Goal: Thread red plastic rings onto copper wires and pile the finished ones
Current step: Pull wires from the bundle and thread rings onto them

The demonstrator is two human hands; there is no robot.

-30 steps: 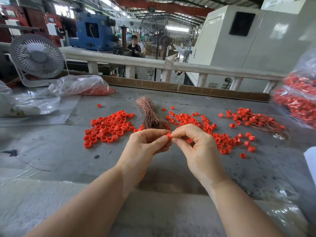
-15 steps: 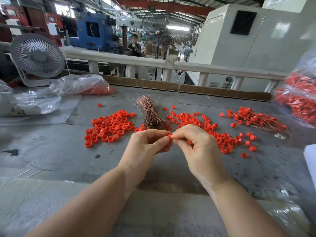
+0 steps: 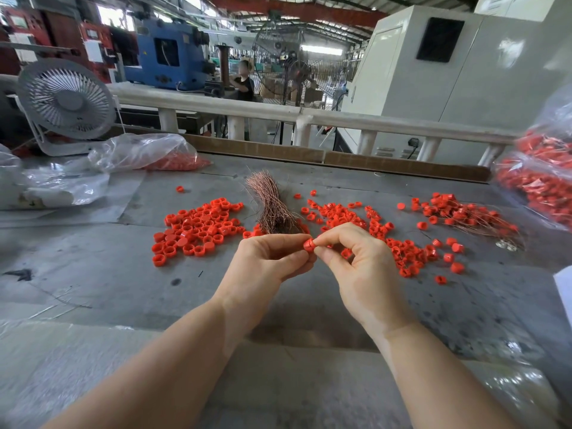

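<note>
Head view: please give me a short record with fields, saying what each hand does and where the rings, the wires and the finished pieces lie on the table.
left hand: pinches the red ring together with the right hand
right hand: fingers pinch the same ring
wire bundle: lies on the table, beyond the hands
loose rings: heap left of the bundle
more rings: scattered right of the bundle
finished pile: far right, rings with wires
bags: right edge, red pieces inside
</note>
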